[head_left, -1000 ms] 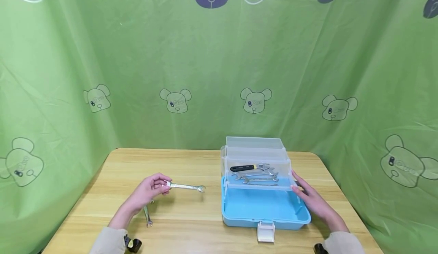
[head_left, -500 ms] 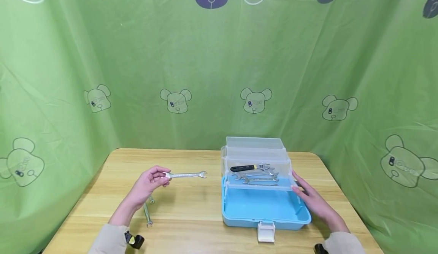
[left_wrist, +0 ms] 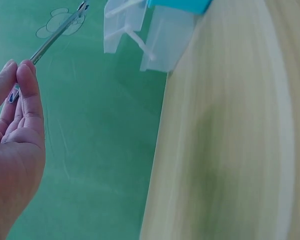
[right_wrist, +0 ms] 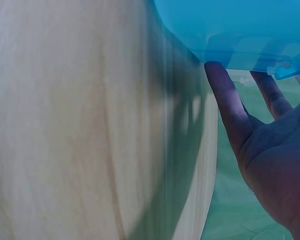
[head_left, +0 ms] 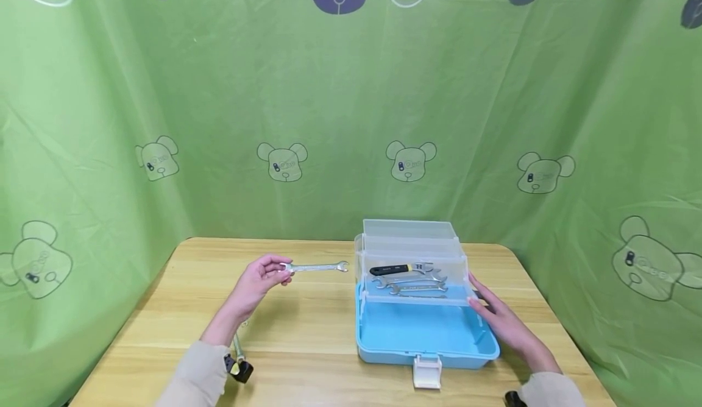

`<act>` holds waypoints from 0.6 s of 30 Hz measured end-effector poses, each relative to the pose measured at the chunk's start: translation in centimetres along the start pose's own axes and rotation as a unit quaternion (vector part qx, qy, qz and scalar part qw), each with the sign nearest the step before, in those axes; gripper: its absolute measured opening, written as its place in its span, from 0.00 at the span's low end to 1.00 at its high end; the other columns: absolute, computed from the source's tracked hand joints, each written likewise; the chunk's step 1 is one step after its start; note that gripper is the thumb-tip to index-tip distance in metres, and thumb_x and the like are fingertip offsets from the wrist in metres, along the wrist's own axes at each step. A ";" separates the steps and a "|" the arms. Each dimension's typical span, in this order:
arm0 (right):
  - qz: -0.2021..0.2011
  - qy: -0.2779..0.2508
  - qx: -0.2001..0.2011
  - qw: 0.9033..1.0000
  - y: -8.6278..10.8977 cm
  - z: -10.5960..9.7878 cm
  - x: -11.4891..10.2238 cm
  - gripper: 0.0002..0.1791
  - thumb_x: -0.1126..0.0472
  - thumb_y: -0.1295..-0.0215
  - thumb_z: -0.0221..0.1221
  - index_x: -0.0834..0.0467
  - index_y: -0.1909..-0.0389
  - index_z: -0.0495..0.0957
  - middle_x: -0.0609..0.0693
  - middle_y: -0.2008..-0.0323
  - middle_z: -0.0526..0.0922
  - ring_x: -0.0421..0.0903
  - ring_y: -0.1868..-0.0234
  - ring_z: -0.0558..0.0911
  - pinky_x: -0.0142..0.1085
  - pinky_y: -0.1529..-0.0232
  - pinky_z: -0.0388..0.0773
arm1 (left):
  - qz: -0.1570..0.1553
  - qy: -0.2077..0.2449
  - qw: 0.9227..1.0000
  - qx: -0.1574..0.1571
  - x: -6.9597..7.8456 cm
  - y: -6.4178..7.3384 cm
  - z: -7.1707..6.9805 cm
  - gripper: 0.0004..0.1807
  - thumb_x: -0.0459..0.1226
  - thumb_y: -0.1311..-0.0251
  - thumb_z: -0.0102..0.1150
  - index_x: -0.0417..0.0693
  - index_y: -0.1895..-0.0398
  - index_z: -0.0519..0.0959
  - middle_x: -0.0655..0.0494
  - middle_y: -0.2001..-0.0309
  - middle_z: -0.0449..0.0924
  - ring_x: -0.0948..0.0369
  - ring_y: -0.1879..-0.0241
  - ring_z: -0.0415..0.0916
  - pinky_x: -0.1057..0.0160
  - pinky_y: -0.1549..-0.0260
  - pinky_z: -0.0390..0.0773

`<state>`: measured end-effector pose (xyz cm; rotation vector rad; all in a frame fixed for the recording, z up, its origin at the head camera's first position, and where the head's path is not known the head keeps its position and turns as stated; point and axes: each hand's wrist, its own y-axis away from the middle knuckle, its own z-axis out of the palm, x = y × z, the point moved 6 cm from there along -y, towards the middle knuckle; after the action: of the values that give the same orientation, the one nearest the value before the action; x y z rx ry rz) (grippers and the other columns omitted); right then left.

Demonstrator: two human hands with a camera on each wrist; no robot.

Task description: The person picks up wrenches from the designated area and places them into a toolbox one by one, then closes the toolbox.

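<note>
My left hand (head_left: 256,282) pinches one end of a silver open-ended wrench (head_left: 319,267) between thumb and fingers. The wrench is held level above the table, its free end pointing right and close to the toolbox. In the left wrist view the same wrench (left_wrist: 55,37) slants up from the fingertips. A blue toolbox (head_left: 384,356) stands open, with clear trays raised. Its front tray (head_left: 460,276) holds an adjustable wrench (head_left: 392,269) with a black handle and several silver wrenches (head_left: 419,287). My right hand (head_left: 501,320), fingers extended, touches the box's right side.
Beneath the left forearm another wrench (head_left: 238,347) lies on the wooden table (head_left: 307,358), partly covered; a further wrench end (head_left: 245,323) shows beside it. The box's white latch (head_left: 427,372) hangs down in front. A green curtain (head_left: 340,120) surrounds the table.
My left hand has carried the wrench upward, away from me, and to the right, toward the toolbox. The right hand and the box have stayed where they were.
</note>
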<state>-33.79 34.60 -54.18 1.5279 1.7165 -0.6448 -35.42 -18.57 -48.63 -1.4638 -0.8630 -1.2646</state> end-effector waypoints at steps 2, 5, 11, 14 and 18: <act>0.000 -0.001 0.000 1.000 0.1 0.0 -0.1 0.40 0.38 0.18 0.44 0.40 0.16 0.35 0.73 0.20 0.42 0.80 0.24 0.49 0.76 0.31 0.53 | -0.001 0.006 1.000 0.000 0.0 -0.9 0.8 0.23 0.29 0.31 0.61 0.23 0.38 0.69 0.59 0.58 0.87 0.64 0.59 0.85 0.63 0.51 0.87; 0.000 -0.003 -0.001 1.000 0.1 0.0 -0.1 0.40 0.39 0.18 0.44 0.41 0.16 0.35 0.73 0.20 0.42 0.80 0.24 0.49 0.76 0.31 0.53 | -0.002 0.013 1.000 -0.001 0.0 -2.1 2.0 0.23 0.28 0.31 0.61 0.23 0.38 0.70 0.59 0.58 0.87 0.65 0.59 0.85 0.63 0.51 0.87; -0.002 0.000 0.001 1.000 0.0 0.1 -0.2 0.40 0.39 0.18 0.44 0.42 0.16 0.36 0.73 0.19 0.42 0.80 0.23 0.48 0.77 0.31 0.53 | 0.009 0.024 1.000 -0.006 0.0 -4.5 4.3 0.22 0.27 0.31 0.60 0.23 0.38 0.70 0.56 0.57 0.86 0.61 0.57 0.86 0.64 0.52 0.86; -0.002 -0.001 0.000 1.000 0.0 0.0 -0.1 0.40 0.39 0.18 0.44 0.41 0.16 0.35 0.74 0.20 0.42 0.80 0.24 0.50 0.76 0.31 0.54 | 0.009 0.027 1.000 -0.007 0.0 -5.5 5.4 0.21 0.27 0.31 0.60 0.24 0.39 0.71 0.55 0.57 0.86 0.59 0.57 0.86 0.65 0.52 0.86; -0.002 0.001 -0.001 1.000 0.0 -0.1 0.1 0.40 0.38 0.18 0.43 0.39 0.16 0.35 0.74 0.20 0.43 0.80 0.24 0.50 0.76 0.31 0.55 | 0.006 0.025 1.000 -0.005 -0.4 -6.9 6.8 0.21 0.27 0.32 0.61 0.26 0.39 0.72 0.52 0.57 0.86 0.61 0.58 0.86 0.61 0.50 0.87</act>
<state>-33.86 34.72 -54.17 1.5247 1.7207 -0.6446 -40.09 -10.13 -47.31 -1.4372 -0.8151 -1.2926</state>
